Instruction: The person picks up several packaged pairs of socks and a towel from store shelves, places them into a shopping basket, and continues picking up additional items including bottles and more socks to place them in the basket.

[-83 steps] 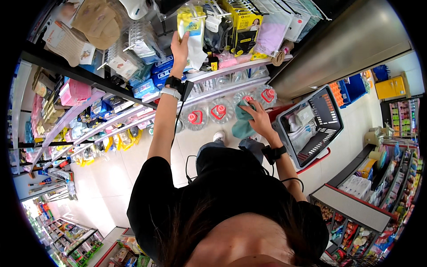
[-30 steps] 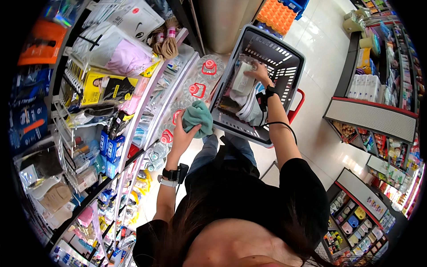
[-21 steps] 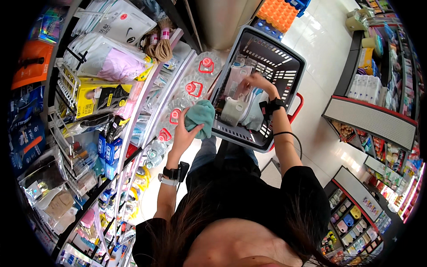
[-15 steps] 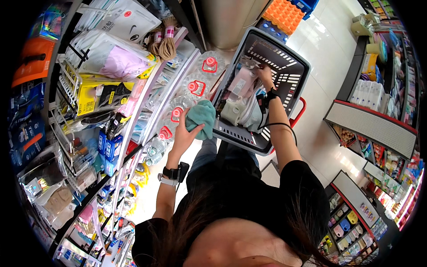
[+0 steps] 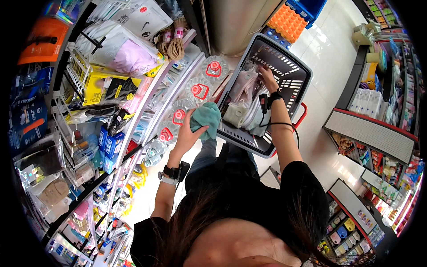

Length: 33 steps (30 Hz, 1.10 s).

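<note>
My left hand [image 5: 187, 135] is closed around a folded green cloth [image 5: 207, 119], held at the left side of a grey shopping basket [image 5: 285, 53]. Inside the basket, my right hand [image 5: 268, 80] has its fingers bent at the upper end of a pink package in clear wrapping [image 5: 243, 86]; the fingertips are partly hidden. Nearer to me in the basket lie an off-white soft item [image 5: 234, 114] and a grey-green item [image 5: 259, 129], both below my right wrist. A black cable runs from the device on that wrist.
Large clear bottles with red handles [image 5: 199, 91] stand in a row left of the basket. Beyond them is a shelf with bagged goods and a yellow package [image 5: 98, 92]. An orange egg-tray stack [image 5: 288, 20] and a blue crate [image 5: 316, 11] are ahead. More shelving [image 5: 371, 133] lines the right.
The pink package now looks more folded and narrower beside my right hand. My left hand with the green cloth has shifted slightly right. The whole view has shifted a little.
</note>
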Available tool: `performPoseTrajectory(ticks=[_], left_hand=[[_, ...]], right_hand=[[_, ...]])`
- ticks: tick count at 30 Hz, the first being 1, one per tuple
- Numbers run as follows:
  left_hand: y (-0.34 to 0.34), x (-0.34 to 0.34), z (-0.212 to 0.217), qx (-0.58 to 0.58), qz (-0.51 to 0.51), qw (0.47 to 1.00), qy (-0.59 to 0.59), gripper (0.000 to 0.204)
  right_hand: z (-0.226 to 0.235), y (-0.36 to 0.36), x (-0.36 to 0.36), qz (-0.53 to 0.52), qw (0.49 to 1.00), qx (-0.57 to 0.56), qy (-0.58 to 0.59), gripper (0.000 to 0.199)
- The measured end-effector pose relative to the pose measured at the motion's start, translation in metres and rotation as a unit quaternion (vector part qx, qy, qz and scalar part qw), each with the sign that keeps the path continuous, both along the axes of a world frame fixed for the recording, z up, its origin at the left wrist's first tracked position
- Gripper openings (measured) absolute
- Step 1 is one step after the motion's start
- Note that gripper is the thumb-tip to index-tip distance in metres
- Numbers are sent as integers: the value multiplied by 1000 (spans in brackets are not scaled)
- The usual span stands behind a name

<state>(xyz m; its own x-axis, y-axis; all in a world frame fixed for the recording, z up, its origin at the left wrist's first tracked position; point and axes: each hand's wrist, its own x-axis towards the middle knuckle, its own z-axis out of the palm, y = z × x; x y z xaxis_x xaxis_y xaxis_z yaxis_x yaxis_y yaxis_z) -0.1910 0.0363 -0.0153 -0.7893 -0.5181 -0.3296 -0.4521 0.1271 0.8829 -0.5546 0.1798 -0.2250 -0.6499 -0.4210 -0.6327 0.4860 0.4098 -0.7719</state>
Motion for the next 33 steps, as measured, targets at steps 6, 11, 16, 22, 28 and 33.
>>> performPoseTrajectory(ticks=[6, 11, 16, 22, 28, 33], left_hand=[[3, 14, 1, -40, -6, 999, 11, 68], [2, 32, 8, -58, -11, 998, 28, 69], [0, 54, 14, -54, 2, 998, 25, 71], [-3, 77, 7, -146, 33, 984, 100, 77], [-11, 94, 14, -202, 10, 970, 135, 50], [-23, 107, 21, -144, 71, 968, 195, 45]], right_hand=[[52, -20, 32, -65, 998, -15, 2, 77], [10, -27, 42, 74, 978, 99, 168, 71], [25, -20, 62, -93, 976, -36, 196, 53], [143, 20, 76, -182, 873, -115, 438, 42], [288, 33, 141, -133, 867, -232, 420, 41], [317, 3, 211, -66, 887, -383, 249, 46]])
